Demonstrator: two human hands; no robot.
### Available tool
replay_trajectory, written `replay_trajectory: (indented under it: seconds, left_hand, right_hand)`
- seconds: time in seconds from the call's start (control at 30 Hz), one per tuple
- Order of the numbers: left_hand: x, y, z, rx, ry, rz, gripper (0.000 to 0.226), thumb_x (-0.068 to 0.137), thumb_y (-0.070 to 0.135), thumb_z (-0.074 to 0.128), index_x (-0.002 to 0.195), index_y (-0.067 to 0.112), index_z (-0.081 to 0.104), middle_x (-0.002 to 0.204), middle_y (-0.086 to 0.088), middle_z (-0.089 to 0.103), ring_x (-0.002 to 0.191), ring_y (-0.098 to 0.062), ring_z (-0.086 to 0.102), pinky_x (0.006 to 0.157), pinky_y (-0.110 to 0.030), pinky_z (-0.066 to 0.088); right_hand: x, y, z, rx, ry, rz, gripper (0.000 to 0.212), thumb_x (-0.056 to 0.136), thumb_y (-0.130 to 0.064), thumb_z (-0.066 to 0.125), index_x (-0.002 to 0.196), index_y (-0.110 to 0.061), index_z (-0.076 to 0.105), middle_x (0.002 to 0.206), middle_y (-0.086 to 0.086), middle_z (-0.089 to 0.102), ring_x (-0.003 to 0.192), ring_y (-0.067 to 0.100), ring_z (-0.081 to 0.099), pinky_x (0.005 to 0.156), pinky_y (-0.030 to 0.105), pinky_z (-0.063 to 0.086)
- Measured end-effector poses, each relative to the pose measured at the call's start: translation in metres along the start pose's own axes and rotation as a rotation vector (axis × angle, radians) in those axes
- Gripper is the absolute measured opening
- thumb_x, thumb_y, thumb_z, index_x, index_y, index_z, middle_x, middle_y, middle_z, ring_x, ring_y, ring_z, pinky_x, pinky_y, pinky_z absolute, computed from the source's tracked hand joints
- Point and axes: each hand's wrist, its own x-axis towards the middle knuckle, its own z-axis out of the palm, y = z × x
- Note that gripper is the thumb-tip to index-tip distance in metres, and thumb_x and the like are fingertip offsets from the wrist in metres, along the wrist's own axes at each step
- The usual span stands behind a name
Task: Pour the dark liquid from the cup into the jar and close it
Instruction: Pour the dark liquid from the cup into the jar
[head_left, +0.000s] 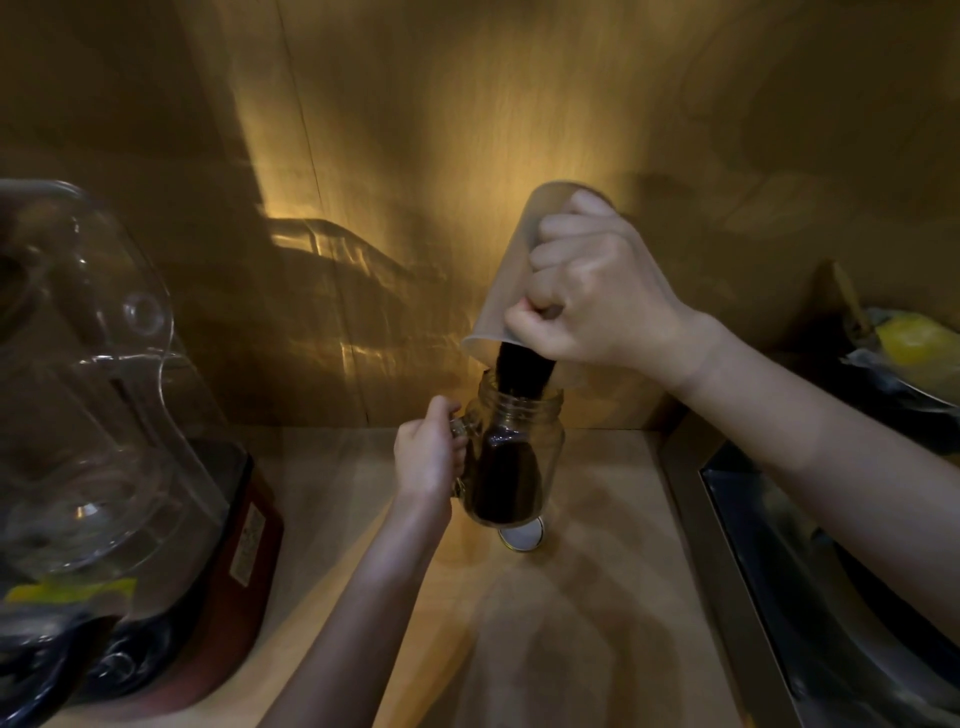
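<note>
A clear glass jar (545, 441) with a side handle stands on the wooden counter, partly filled with dark liquid. My left hand (428, 454) grips its handle. My right hand (597, 296) holds a translucent plastic cup (506, 280) tipped steeply, mouth down over the jar's opening. A dark stream (522, 371) runs from the cup's rim into the jar. The jar's round lid (522, 535) lies flat on the counter just in front of the jar, partly hidden behind its base.
A blender with a clear pitcher (88, 389) and red base (244, 545) stands at the left. A steel sink (831, 597) sits to the right, with a dish of something yellow (909, 343) behind it. A wooden wall (467, 130) backs the counter (571, 623).
</note>
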Motion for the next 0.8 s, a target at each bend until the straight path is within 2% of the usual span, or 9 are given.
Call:
replay_trajectory:
  seconds: [0.17, 0.33, 0.8]
  left_hand:
    - [-0.0006, 0.0018, -0.0013, -0.030, -0.014, -0.002, 0.038, 0.085, 0.021, 0.046, 0.048, 0.017, 0.040, 0.029, 0.006, 0.032, 0.029, -0.005, 0.029, 0.034, -0.015, 0.024]
    - [0.0003, 0.0032, -0.0008, -0.036, -0.015, -0.005, 0.037, 0.085, 0.021, 0.046, 0.048, 0.018, 0.041, 0.029, 0.008, 0.032, 0.029, -0.005, 0.028, 0.033, -0.016, 0.023]
    - [0.0013, 0.0010, -0.0009, -0.055, -0.014, -0.029, 0.039, 0.085, 0.021, 0.045, 0.046, 0.018, 0.040, 0.029, 0.009, 0.032, 0.028, -0.005, 0.028, 0.033, -0.016, 0.023]
  right_hand:
    - [0.0020, -0.0008, -0.0010, 0.008, 0.009, -0.009, 0.032, 0.065, 0.000, 0.059, 0.035, -0.005, 0.050, 0.032, 0.007, 0.041, 0.042, 0.019, 0.037, 0.056, 0.033, 0.040]
    - [0.0029, -0.0021, -0.0006, 0.011, 0.007, -0.007, 0.032, 0.063, -0.001, 0.059, 0.034, -0.005, 0.048, 0.032, 0.007, 0.039, 0.042, 0.018, 0.035, 0.053, 0.033, 0.039]
    - [-0.0023, -0.0044, 0.0023, -0.050, -0.039, -0.078, 0.033, 0.067, -0.001, 0.060, 0.035, -0.004, 0.053, 0.034, 0.007, 0.043, 0.043, 0.021, 0.040, 0.057, 0.030, 0.028]
